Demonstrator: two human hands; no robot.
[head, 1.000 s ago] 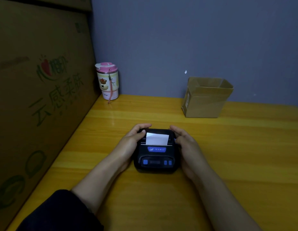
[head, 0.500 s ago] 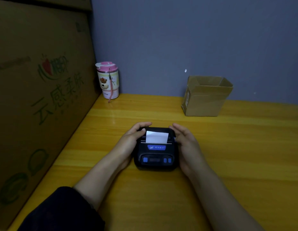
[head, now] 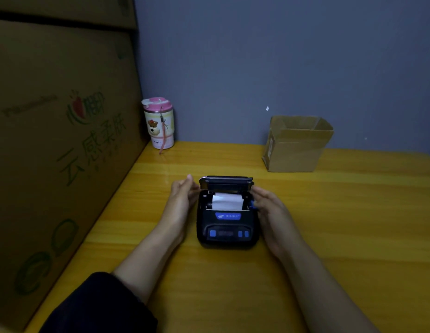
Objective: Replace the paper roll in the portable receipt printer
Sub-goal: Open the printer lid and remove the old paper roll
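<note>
- Grey wall and a tall printed cardboard carton (head: 53, 145) close in the yellow wooden bench (head: 353, 224) at its far and left edges, so the free work area is the middle.
- At the far left corner stands a pink-lidded cup (head: 159, 123), and near the far edge an open cardboard box (head: 296, 145); both are well apart from the work, probably kept out of the way.
- Midway along the bench, nearer the front edge, sits the portable receipt printer (head: 227, 224), with its buttons toward the person so the controls can be read.
- Its lid (head: 226, 182) stands up at the back, which opens the compartment; the white paper roll (head: 227, 201) lies inside.
- Left hand (head: 182, 198) is beside the printer's left side with fingers loosely apart, gripping nothing; I judge it is there to steady the body.
- Right hand (head: 269, 207) rests against the right side near a small blue latch (head: 252, 205), fingers open, not closed on anything; whether it presses the latch I cannot tell.
- The roll is not yet lifted out; this seems the next step.
</note>
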